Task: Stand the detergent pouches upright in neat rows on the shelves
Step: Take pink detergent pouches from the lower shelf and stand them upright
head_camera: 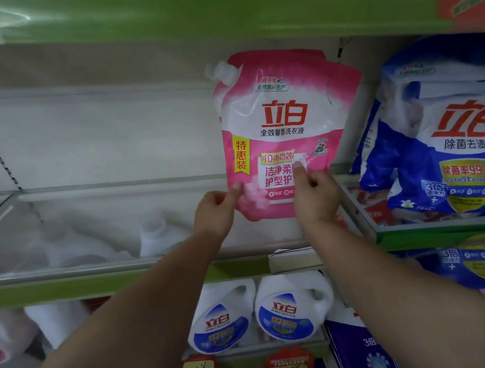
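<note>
Right now the placing step is in hand: both hands hold one pink detergent pouch point(284, 132) upright over the right end of the middle shelf point(96, 274), near the divider that parts it from the next bay. The left hand point(215, 212) pinches the pouch's lower left edge, fingers curled in against the film. The right hand point(313, 194) grips the lower front face, thumb pressed on the printed panel. The pouch's base sits low behind the hands, so whether it already touches the shelf floor I cannot tell; its spout corner points up and to the left, and the body stands nearly straight.

As I judge it, the next move calls for settling the base flat, squaring the face to the front lip, and easing both grips off without the soft body slumping forward.

Room is generous to the left: the shelf floor stretches bare toward its far left corner, with only pale blurred shapes showing through the clear front guard. To the right it is tight, since the blue detergent pouches point(450, 129) crowd the neighbouring bay just beside the divider. Above, the upper shelf's green edge point(207, 19) leaves some clearance over the pouch top. Below, white detergent jugs point(256, 310) fill the lower shelf, well clear of the work.
</note>
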Available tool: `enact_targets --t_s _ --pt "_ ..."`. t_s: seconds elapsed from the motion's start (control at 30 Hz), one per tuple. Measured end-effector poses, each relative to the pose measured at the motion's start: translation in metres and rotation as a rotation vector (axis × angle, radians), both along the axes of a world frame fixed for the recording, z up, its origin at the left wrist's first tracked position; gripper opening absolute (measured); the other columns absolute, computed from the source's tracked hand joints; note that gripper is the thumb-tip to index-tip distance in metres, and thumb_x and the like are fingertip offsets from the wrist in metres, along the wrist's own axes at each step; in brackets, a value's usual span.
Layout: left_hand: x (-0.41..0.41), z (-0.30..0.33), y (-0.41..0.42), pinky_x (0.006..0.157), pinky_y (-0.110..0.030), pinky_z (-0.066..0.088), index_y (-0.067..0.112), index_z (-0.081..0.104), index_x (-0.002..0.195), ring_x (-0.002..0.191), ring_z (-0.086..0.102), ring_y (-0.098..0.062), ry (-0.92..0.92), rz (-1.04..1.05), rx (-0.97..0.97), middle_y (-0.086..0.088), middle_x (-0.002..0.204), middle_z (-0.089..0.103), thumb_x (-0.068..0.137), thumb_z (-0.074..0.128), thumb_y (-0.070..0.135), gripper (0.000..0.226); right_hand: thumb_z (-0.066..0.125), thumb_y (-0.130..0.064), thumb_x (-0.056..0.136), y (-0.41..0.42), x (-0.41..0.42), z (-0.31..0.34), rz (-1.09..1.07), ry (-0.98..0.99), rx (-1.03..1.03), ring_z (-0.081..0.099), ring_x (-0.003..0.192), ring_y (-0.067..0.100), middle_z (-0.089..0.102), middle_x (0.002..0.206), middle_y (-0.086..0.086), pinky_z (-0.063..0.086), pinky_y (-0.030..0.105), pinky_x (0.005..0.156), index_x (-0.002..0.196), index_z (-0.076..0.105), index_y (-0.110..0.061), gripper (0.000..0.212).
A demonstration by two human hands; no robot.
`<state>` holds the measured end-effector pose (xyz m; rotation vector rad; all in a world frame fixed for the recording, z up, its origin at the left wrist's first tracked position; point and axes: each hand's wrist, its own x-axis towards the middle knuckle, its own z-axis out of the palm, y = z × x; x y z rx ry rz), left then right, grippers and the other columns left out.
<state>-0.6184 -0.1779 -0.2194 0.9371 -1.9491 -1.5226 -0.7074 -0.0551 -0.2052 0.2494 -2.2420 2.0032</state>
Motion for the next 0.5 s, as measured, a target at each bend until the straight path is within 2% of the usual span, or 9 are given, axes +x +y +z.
enact_targets --t_s 0.13,0.2,0.3,0.4,0.5 --pt "0.021 0.001 -0.015 0.092 -0.033 0.043 0.007 0.061 0.106 0.100 0.056 -0.025 -0.020 -0.001 0.023 -0.009 0.107 0.062 0.093 0.051 0.048 0.045 0.056 -0.039 0.091 -0.021 0.027 0.001 0.036 0.032 0.061 0.053 0.062 0.015 0.053 0.061 -0.004 0.041 0.024 0.057 0.056 0.045 -0.018 0.042" --pt "0.036 0.002 -0.026 0.094 -0.040 0.047 0.012 0.061 0.101 0.105 0.059 -0.029 -0.028 0.013 0.043 -0.013 0.110 0.065 0.090 0.055 0.049 0.039 0.057 -0.031 0.092 -0.033 0.043 0.002 0.076 0.029 0.088 0.049 0.063 0.014 0.051 0.061 -0.003 0.035 0.022 0.054 0.060 0.048 -0.015 0.036" --pt "0.063 0.004 -0.046 0.096 -0.043 0.049 0.020 0.056 0.094 0.105 0.062 -0.031 -0.019 0.045 0.079 -0.014 0.112 0.066 0.086 0.061 0.046 0.027 0.060 -0.025 0.088 -0.057 0.068 0.003 0.129 -0.002 0.091 0.051 0.066 0.019 0.053 0.063 -0.003 0.039 0.023 0.054 0.062 0.049 -0.018 0.030" --pt "0.094 0.007 -0.071 0.096 -0.043 0.049 0.019 0.056 0.094 0.103 0.064 -0.030 -0.028 0.082 0.065 -0.013 0.109 0.067 0.086 0.063 0.042 0.025 0.061 -0.032 0.079 -0.082 0.095 0.005 0.173 -0.028 0.070 0.062 0.072 0.031 0.060 0.065 0.003 0.055 0.045 0.069 0.057 0.049 -0.020 0.027" --pt "0.127 0.010 -0.093 0.096 -0.044 0.049 0.019 0.055 0.097 0.103 0.064 -0.031 -0.026 0.118 0.054 -0.014 0.109 0.067 0.086 0.062 0.040 0.025 0.059 -0.034 0.075 -0.108 0.119 0.008 0.239 -0.027 0.085 0.064 0.076 0.035 0.063 0.069 0.006 0.054 0.051 0.075 0.059 0.051 -0.021 0.022"
